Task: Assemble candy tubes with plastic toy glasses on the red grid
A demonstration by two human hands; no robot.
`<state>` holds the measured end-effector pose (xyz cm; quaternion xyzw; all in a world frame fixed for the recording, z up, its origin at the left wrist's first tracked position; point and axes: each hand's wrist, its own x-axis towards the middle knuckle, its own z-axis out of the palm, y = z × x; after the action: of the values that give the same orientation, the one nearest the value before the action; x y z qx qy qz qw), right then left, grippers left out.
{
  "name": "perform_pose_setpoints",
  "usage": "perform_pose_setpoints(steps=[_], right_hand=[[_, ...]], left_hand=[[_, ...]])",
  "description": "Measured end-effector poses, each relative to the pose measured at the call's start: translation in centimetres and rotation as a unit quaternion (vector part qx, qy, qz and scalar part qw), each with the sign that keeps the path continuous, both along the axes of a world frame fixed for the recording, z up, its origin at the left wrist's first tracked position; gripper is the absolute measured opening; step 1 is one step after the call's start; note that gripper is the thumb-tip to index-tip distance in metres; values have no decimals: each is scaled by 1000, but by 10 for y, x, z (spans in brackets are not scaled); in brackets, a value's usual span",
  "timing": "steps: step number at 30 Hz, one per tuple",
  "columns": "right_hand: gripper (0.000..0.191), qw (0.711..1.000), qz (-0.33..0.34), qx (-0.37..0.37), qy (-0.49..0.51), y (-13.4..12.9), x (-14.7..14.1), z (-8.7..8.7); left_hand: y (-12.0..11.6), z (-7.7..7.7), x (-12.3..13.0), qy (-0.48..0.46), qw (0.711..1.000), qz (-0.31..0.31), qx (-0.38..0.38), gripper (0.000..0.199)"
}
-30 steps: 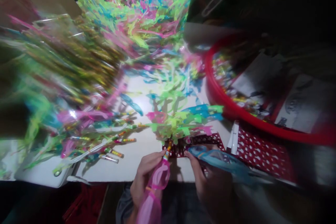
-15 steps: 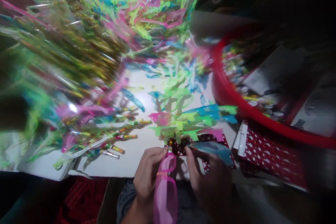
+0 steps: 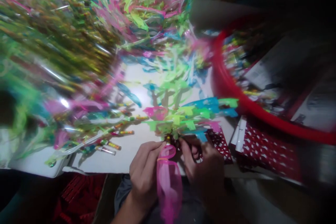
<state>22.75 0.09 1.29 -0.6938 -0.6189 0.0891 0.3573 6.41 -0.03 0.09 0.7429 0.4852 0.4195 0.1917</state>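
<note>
My left hand point(image 3: 145, 164) pinches the top end of a translucent pink plastic piece point(image 3: 169, 185). That piece is looped near the top, has a thin orange band around it and hangs down over the table edge. A small yellowish tip point(image 3: 168, 139) shows at my left fingertips. Close by on the right, my right hand point(image 3: 202, 161) has curled fingers, thumb toward the pink piece; what it holds, if anything, is hidden. Just beyond both hands lies a row of green, blue and pink plastic strips point(image 3: 181, 119). A blue tab point(image 3: 201, 136) sticks out above my right fingers.
Left are bundled clear sticks point(image 3: 60, 42) and short patterned tubes point(image 3: 114, 145). A heap of coloured strips point(image 3: 147, 3) stands at the back. Right, a red basin point(image 3: 225, 73) holds small pieces and papers, near a dark red patterned packet point(image 3: 267, 147). The white table point(image 3: 99, 162) ends in front.
My right hand has moved left, closer to the pink piece. The blurred blue strip at its fingers no longer shows there; a blue tab now shows at the row. The view shifted slightly.
</note>
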Motion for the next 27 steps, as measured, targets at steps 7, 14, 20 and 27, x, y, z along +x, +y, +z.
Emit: perform_pose_setpoints(steps=[7,14,20,27], right_hand=[[10,995,73,61,41,-34,-11,-9],[14,997,55,59,1,-23,-25,-13],[24,996,48,36,-64,-16,-22,-5],[16,972,71,72,-212,-20,-2,-17]], left_hand=[[10,9,13,53,997,-24,52,12],[4,-9,12,23,998,-12,65,18],[6,-10,12,9,998,-18,59,19],[5,3,2,-61,998,-3,25,23]])
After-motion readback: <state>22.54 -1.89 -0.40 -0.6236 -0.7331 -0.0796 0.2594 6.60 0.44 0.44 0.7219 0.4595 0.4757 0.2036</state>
